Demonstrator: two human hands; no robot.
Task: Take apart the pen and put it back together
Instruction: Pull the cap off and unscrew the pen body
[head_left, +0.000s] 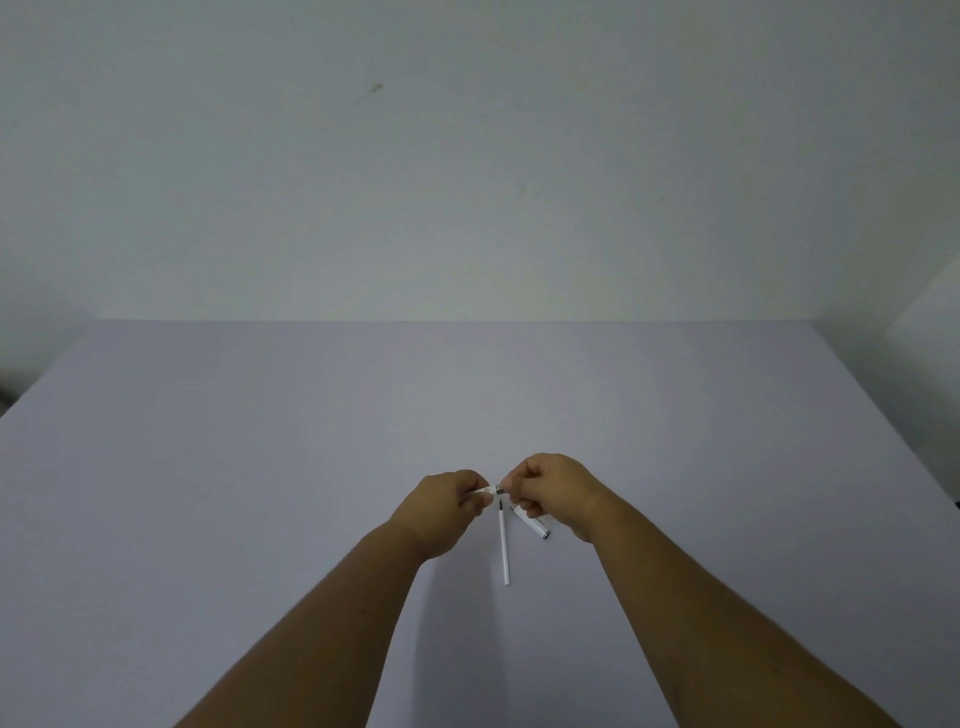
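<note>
Holding a short white pen section (480, 491) between them, the left hand (441, 512) and right hand (553, 493) meet just above the pale counter (260, 467). The left fingers (470, 480) are curled and pinching the white section; the right fingers (519, 496) are curled around its dark end, though what exactly they grip is too small to tell. The refill (503, 543), a thin white tube with a dark tip, lies on the counter just below the hands, and a second white piece with a dark end, probably the cap (535, 526), lies beside it, partly under the right hand. The step appears to be twisting or pulling a small end piece. Doing it well likely means keeping both hands on one axis, turning rather than bending, and working low over the counter so that a freed part cannot roll away.
</note>
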